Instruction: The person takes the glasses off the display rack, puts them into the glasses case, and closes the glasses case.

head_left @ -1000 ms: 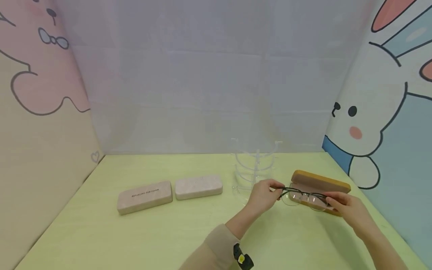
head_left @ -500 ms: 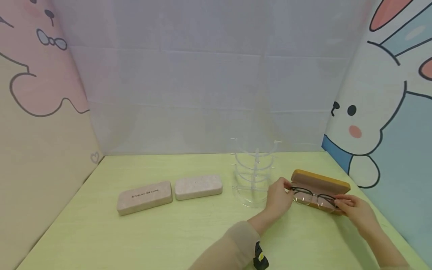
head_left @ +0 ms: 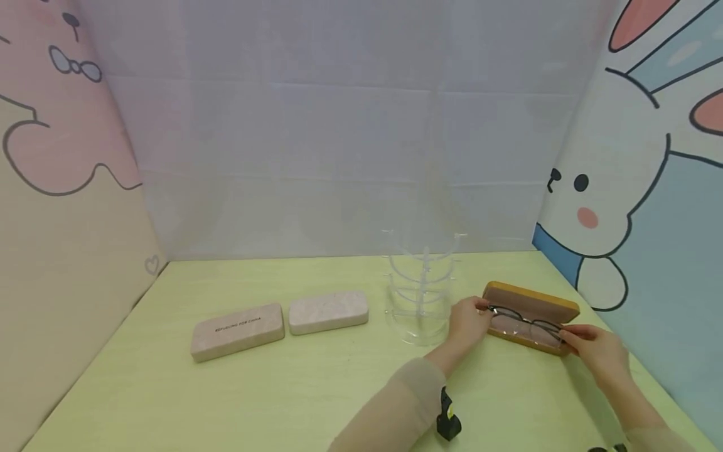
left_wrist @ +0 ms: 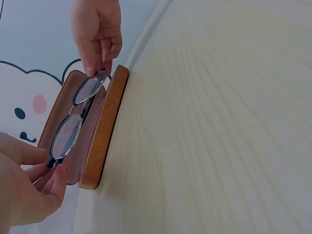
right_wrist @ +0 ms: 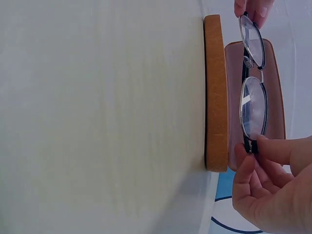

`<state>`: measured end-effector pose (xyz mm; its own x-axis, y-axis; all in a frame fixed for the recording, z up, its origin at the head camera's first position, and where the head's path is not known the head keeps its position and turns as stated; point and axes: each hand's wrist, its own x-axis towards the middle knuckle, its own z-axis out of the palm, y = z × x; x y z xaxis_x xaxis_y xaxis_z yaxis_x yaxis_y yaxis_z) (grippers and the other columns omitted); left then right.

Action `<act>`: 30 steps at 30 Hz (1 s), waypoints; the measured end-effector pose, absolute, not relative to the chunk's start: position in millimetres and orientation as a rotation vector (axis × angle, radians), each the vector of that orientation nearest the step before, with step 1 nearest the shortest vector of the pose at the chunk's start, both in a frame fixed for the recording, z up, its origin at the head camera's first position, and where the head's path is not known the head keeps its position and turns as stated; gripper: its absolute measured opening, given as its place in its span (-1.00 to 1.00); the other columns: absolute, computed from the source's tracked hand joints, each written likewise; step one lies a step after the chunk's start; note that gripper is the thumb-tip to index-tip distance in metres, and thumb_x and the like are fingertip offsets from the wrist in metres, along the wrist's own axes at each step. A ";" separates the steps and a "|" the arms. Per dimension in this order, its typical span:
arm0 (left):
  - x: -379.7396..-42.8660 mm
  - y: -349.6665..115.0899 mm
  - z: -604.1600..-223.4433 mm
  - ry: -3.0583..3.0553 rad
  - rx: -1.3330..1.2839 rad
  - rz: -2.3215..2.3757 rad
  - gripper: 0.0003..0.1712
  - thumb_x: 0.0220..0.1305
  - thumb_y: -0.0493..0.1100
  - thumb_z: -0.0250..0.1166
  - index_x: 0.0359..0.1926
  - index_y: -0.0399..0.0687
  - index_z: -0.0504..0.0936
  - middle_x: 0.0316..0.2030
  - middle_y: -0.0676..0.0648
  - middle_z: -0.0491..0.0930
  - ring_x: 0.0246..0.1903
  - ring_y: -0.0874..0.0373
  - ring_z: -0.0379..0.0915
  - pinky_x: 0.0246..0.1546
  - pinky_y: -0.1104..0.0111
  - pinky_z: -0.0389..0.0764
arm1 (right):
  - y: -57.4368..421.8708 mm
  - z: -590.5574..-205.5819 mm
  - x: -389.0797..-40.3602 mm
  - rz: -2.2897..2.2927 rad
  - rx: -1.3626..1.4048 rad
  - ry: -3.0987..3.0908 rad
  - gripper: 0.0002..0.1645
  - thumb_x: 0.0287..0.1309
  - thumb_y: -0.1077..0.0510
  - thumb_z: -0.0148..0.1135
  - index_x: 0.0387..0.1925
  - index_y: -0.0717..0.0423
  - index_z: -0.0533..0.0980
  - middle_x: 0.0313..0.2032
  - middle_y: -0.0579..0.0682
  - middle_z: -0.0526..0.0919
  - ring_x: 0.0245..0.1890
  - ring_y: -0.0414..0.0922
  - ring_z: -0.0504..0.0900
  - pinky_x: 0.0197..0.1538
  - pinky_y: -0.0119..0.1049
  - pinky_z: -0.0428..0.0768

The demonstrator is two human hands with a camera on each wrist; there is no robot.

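A pair of eyeglasses (head_left: 525, 321) with dark upper rims is held between both hands, over an opened glasses case (head_left: 531, 301) with an orange-brown shell and pinkish lining. My left hand (head_left: 470, 321) pinches the glasses at their left end. At the other end, my right hand (head_left: 601, 351) pinches the corner by the hinge. In the left wrist view the lenses (left_wrist: 67, 136) stand tilted at the mouth of the case, temples folded behind. The right wrist view shows the thumb and fingers (right_wrist: 278, 151) gripping that hinge corner.
Left of the hands stands a clear tiered glasses stand (head_left: 420, 295). Farther left lie two closed pale cases, one plain (head_left: 329, 312) and one lettered (head_left: 237, 331). Fabric walls border the light green table (head_left: 226, 402) at the back and sides.
Both hands have carried the glasses rightward and lowered them to the opened case. The left hand has moved away from the clear stand. The head view has shifted slightly.
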<state>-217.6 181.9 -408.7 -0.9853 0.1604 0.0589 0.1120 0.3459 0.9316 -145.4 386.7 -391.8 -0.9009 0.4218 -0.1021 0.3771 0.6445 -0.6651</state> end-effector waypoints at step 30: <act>-222.1 193.1 -421.1 2.795 0.369 1.242 -0.57 -0.13 -0.30 0.30 -0.11 -0.04 0.65 -0.29 0.04 0.34 -0.32 0.27 0.28 -0.31 0.54 0.40 | 389.2 -401.3 -167.6 0.722 -0.508 -2.847 -0.69 0.06 0.16 0.16 -0.26 0.36 0.59 -0.28 0.29 0.63 -0.29 0.19 0.53 -0.45 -0.32 0.32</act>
